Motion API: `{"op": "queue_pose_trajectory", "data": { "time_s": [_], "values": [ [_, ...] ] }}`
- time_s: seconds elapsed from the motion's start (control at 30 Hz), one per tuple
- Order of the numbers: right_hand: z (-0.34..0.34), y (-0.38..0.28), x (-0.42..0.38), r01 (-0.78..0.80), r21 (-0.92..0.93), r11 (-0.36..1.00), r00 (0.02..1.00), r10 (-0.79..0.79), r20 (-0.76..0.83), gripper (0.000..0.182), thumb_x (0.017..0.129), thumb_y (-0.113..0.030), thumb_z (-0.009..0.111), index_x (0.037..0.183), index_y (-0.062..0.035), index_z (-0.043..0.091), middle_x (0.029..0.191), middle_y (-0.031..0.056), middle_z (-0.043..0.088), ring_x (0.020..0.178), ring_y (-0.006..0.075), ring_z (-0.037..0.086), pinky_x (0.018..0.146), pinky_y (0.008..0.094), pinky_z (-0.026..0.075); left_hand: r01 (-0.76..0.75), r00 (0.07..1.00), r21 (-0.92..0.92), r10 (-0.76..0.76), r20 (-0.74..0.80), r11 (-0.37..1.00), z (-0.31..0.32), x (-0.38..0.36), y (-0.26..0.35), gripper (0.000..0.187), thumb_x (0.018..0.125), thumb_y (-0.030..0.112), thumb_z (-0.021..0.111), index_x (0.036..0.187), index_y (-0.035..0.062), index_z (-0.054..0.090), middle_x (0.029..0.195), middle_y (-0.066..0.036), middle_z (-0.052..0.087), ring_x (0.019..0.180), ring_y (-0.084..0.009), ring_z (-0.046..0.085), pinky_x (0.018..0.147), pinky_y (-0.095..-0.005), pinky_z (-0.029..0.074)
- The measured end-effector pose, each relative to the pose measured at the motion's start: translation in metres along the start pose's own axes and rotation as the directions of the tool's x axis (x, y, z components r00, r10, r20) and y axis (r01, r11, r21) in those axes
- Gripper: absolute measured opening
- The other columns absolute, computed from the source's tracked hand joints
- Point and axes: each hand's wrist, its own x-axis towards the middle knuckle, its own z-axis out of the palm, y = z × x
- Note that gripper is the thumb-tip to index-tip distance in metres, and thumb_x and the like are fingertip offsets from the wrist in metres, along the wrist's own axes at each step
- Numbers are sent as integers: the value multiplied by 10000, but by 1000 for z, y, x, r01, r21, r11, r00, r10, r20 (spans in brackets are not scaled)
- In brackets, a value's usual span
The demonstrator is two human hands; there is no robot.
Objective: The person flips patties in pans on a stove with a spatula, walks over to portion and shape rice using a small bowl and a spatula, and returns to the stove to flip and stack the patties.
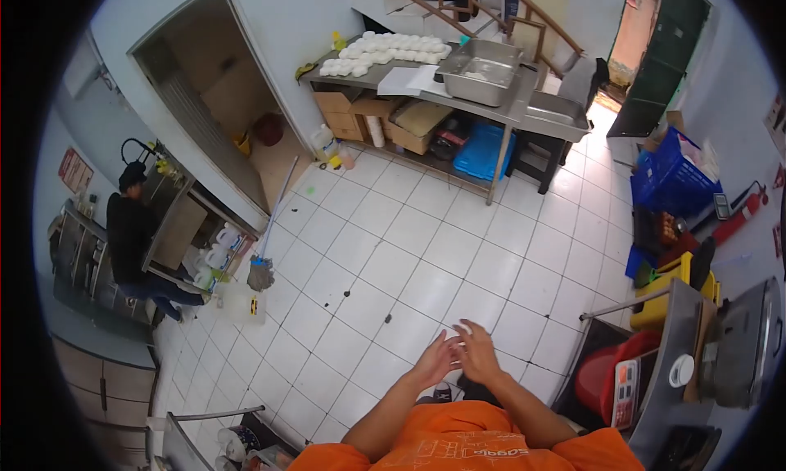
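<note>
- We see the left hand [435, 360] and right hand [477, 355] raised close together over the tiled floor [409, 279]; fingers released, loosely spread and slightly bent. Whether they touch, we cannot tell.
- We note the orange shirt [458, 434] nearest, just behind both hands.
- To the right we log a red basin [591, 381] beside a scale [626, 389].
- Ahead, well apart: white rounded pieces [385, 52] and a metal tub [483, 72] on a steel table [381, 72].
- Far left, we record a person [129, 234] at a counter.
</note>
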Motion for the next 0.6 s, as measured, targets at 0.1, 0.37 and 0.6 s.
{"op": "queue_pose_trajectory", "data": {
  "time_s": [0.1,0.37,0.6],
  "values": [
    [40,82,44,-421,157,893,906,424,17,394,977,-218,553,1308,-6,568,1289,256,587,1182,427,570,1010,466,450,47,977,541,74,-200,840,30,29,88,496,1063,410,486,1402,49,514,1300,-73,627,1188,-192,601,1048,-390,446],
    [69,342,255,-596,-205,776,752,629,195,343,918,-336,640,981,-6,707,1037,242,693,986,403,665,850,494,522,147,548,980,814,-195,137,-134,123,337,77,861,63,674,889,36,740,1000,-145,732,931,-295,708,824,-375,554],
    [14,241,629,-111,-7,994,972,110,206,318,893,-239,659,1118,-16,648,957,194,679,954,380,664,840,459,524,301,297,840,793,-532,452,-207,128,467,144,824,173,739,876,40,723,793,-132,736,724,-240,721,692,-357,565]
  ]
}}
